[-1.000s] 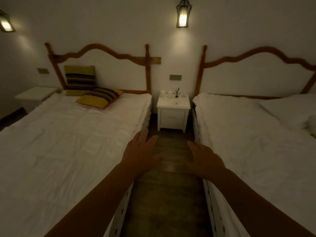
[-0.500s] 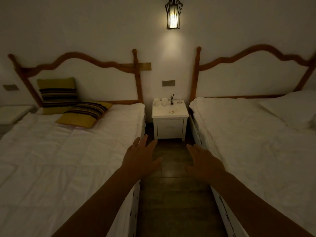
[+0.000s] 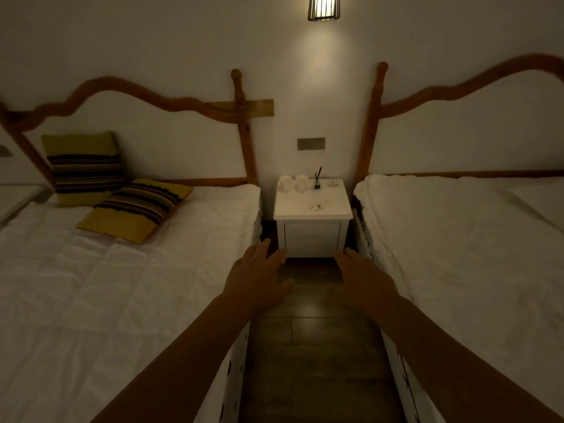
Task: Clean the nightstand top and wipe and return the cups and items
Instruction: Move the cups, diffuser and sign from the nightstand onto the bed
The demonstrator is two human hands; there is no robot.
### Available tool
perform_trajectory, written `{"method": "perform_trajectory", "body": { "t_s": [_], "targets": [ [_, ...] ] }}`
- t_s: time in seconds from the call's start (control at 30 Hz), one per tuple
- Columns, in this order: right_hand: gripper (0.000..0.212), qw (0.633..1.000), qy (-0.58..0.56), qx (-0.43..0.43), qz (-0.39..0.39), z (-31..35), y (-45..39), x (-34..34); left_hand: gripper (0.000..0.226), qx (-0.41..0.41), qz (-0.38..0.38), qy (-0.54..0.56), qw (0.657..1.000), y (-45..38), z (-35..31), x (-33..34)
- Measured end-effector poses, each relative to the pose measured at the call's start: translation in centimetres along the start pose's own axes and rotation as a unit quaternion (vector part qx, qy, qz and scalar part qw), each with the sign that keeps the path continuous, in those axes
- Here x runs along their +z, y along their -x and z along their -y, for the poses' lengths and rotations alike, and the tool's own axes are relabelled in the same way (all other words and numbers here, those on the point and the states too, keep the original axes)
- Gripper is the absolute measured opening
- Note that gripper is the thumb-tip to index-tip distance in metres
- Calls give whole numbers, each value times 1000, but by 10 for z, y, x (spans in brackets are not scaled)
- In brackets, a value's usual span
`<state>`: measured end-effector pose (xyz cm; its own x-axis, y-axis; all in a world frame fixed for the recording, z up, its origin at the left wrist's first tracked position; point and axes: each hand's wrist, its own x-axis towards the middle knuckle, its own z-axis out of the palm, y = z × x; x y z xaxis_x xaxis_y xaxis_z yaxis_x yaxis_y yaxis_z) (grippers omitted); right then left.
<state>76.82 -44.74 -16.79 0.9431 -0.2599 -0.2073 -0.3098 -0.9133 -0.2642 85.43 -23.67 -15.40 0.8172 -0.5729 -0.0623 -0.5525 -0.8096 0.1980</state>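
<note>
— What's filling my feed, biggest things first?

— Two white-covered beds: the left bed [image 3: 122,285] and the right bed [image 3: 473,254], each with a curved wooden headboard against the wall. A strip of dark wood floor [image 3: 311,346] runs between them.

— And the target?

— The nightstand [image 3: 312,219], a small white desk with a drawer front, stands at the far end of that strip, between the two beds and under a lit wall lamp [image 3: 323,7].

— Pillows?

— Two yellow striped cushions [image 3: 122,190] on the left bed, one propped on the headboard, one lying flat in front of it.

— My hands?

— Both stretched forward over the floor, short of the nightstand. The left hand [image 3: 256,279] has its fingers straight and spread wide, holding nothing. The right hand [image 3: 363,279] is the same: fingers extended, loose, nothing in them.

— On the desk top?

— Two white cups [image 3: 293,183] side by side at the back left. Just right of them a small dark reed diffuser [image 3: 317,180], then a tiny item [image 3: 332,185] I cannot make out. Some small scraps [image 3: 317,206] lie near the front middle.
</note>
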Motion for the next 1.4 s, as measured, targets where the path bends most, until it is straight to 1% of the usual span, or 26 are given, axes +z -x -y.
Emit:
{"method": "perform_trajectory", "body": {
  "t_s": [0.1, 0.17, 0.23, 0.3, 0.43, 0.57, 0.63, 0.73, 0.9, 1.07, 1.23, 1.4],
  "targets": [
    [87, 1000, 5, -3, 13, -12, -46, -18, 76, -7, 11, 7, 1000, -43, -5, -4],
    [84, 1000, 7, -12, 14, -20, -81, -33, 75, -8, 14, 19, 1000, -75, -4, -8],
    [81, 1000, 3, -17, 15, -25, -115, -43, 74, -14, 20, 30, 999, -105, 1, -11],
    [82, 1000, 8, -16, 13, -26, -148, -48, 73, -16, 20, 30, 999, -134, 10, -12],
    [84, 999, 25, -17, 15, -20, -226, -48, 74, -21, 18, 40, 999, -206, 38, -9],
    [72, 1000, 18, -14, -22, -9, -295, -46, 73, 0, 6, 33, 999, -279, 71, -5],
    [70, 1000, 18, -12, -16, -2, -339, -46, 72, 2, 19, 34, 999, -328, 92, -6],
    [75, 1000, 16, 9, 8, 9, -396, -54, 70, 6, 42, 27, 999, -390, 117, -12],
    [79, 999, 9, 30, 7, 13, -477, -60, 68, 23, 54, 20, 998, -478, 151, -16],
    [80, 998, 13, 46, 31, -6, -558, -55, 73, 19, 81, 25, 996, -556, 160, -5],
    [82, 998, 9, 37, 46, -34, -648, -46, 73, 16, 88, 9, 996, -637, 167, 19],
    [79, 996, 15, 13, 92, -63, -739, -36, 72, -23, 97, 33, 994, -720, 171, 46]
  ]
}}
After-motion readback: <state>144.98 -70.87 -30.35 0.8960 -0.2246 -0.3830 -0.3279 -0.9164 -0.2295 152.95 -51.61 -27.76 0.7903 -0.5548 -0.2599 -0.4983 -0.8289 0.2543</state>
